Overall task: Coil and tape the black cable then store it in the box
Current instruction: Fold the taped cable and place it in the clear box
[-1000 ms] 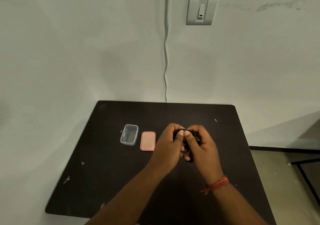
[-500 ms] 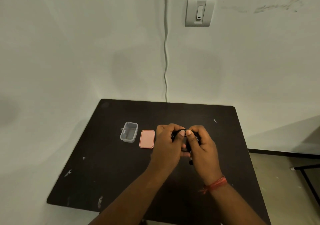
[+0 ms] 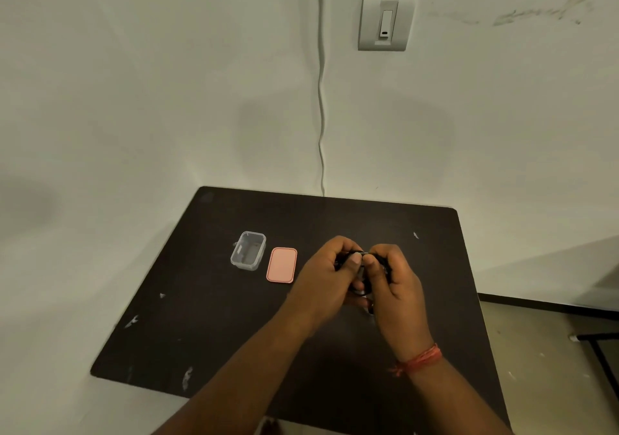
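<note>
The black cable (image 3: 359, 288) is bunched into a small coil between both hands, above the middle of the dark table (image 3: 207, 317). My left hand (image 3: 326, 274) grips the coil from the left and my right hand (image 3: 393, 284) from the right, thumbs meeting on top. Most of the cable is hidden by fingers, and I cannot make out any tape. The small clear plastic box (image 3: 248, 250) stands open to the left of the hands. Its pink lid (image 3: 282, 265) lies flat beside it.
The table's back edge meets a pale wall with a white cord (image 3: 321, 116) hanging down and a switch plate (image 3: 385, 22). Floor and a dark frame (image 3: 599, 351) show past the table's right edge.
Both hands stay closed on the coil with only slight finger shifts. The view has tilted a little; box and lid have not moved.
</note>
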The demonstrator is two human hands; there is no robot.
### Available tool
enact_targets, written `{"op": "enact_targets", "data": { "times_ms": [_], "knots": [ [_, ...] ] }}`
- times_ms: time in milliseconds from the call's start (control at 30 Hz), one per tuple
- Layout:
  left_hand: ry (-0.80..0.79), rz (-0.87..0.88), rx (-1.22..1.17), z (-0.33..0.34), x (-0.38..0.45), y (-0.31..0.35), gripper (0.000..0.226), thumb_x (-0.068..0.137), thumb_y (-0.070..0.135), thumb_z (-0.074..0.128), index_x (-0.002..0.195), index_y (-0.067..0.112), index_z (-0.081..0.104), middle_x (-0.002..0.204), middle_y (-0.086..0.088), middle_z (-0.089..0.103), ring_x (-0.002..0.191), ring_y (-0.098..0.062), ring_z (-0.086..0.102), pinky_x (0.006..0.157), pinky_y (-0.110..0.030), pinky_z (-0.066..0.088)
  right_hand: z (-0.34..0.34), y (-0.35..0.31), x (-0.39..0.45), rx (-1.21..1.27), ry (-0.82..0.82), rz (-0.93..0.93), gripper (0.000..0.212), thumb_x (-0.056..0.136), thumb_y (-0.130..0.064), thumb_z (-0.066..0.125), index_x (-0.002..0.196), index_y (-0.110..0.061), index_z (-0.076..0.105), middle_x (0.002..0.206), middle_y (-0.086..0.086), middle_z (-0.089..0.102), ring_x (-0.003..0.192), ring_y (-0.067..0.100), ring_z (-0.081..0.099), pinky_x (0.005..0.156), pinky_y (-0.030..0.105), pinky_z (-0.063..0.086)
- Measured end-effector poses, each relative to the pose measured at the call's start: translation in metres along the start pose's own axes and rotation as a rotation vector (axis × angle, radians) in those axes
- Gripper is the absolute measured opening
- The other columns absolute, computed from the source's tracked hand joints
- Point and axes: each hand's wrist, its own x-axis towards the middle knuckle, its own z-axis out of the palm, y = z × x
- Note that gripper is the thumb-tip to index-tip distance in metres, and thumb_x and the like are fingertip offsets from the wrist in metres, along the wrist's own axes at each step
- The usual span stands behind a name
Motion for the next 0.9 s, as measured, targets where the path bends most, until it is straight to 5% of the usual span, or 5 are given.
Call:
{"op": "enact_targets", "data": {
  "times_ms": [267, 400, 533, 633, 900],
  "knots": [
    [-0.093, -0.011, -0.09, 0.0, 0.001, 0.001, 0.02, 0.096, 0.008, 0.06, 0.117, 0.01, 0.058, 0.108, -0.01, 0.062, 0.097, -0.025, 0.069, 0.078, -0.049, 0.063, -0.011, 0.007, 0.007, 0.017, -0.025, -0.011, 0.013, 0.098, -0.018, 0.053, 0.094, -0.03, 0.056, 0.083, -0.009, 0.062, 0.076, 0.015, 0.064, 0.062, 0.028, 0.054],
    [-0.019, 0.042, 0.035, 0.005, 0.004, -0.003, 0.014, 0.096, 0.011, 0.061, 0.108, 0.017, 0.06, 0.099, -0.008, 0.064, 0.088, -0.019, 0.069, 0.074, -0.05, 0.064, -0.012, 0.009, 0.008, 0.057, -0.038, -0.002, 0.014, 0.098, -0.019, 0.052, 0.092, -0.031, 0.056, 0.08, -0.008, 0.062, 0.071, 0.013, 0.063, 0.059, 0.019, 0.049],
    [0.133, 0.156, 0.211, 0.011, 0.008, -0.001, 0.011, 0.097, 0.009, 0.055, 0.1, 0.018, 0.06, 0.102, -0.007, 0.059, 0.072, -0.008, 0.064, 0.07, -0.031, 0.063, -0.011, 0.004, 0.01, 0.08, -0.068, -0.039, 0.019, 0.097, -0.017, 0.053, 0.091, -0.035, 0.054, 0.076, -0.006, 0.061, 0.068, 0.006, 0.063, 0.056, 0.01, 0.046],
    [0.173, 0.16, 0.203, 0.015, 0.01, -0.003, 0.015, 0.097, 0.007, 0.053, 0.103, 0.02, 0.059, 0.111, -0.003, 0.057, 0.08, -0.011, 0.065, 0.067, -0.02, 0.058, -0.01, 0.009, 0.011, 0.054, -0.088, -0.055, 0.004, 0.096, -0.036, 0.052, 0.095, -0.037, 0.055, 0.082, -0.007, 0.062, 0.072, 0.01, 0.066, 0.057, 0.021, 0.055],
    [0.1, -0.089, -0.063, 0.003, 0.022, -0.011, 0.018, 0.095, 0.008, 0.059, 0.11, 0.018, 0.058, 0.096, -0.004, 0.066, 0.071, -0.006, 0.065, 0.076, -0.04, 0.064, -0.002, 0.02, 0.018, -0.027, -0.08, -0.044, 0.003, 0.094, -0.04, 0.05, 0.093, -0.042, 0.052, 0.081, -0.01, 0.064, 0.073, 0.007, 0.066, 0.058, 0.012, 0.048]
  ]
}}
